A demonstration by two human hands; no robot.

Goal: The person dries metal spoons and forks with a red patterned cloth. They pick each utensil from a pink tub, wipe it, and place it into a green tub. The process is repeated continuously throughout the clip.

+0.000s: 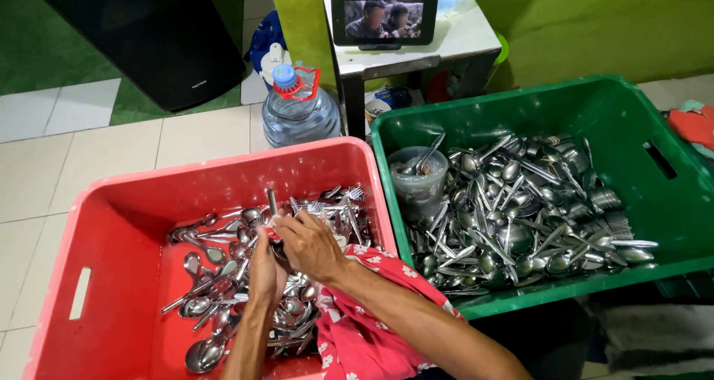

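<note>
- Right hand [312, 245], at lower centre of the frame, is curling over a steel utensil handle [272, 201] that is sticking up from the red crate [111, 224]; left hand [265, 270] is closing beside it on the same piece.
- Cutlery pile [223, 306] is lying loose across the crate floor.
- Judging by looks: stiff, light, slippery metal; best gripped at mid-handle.
</note>
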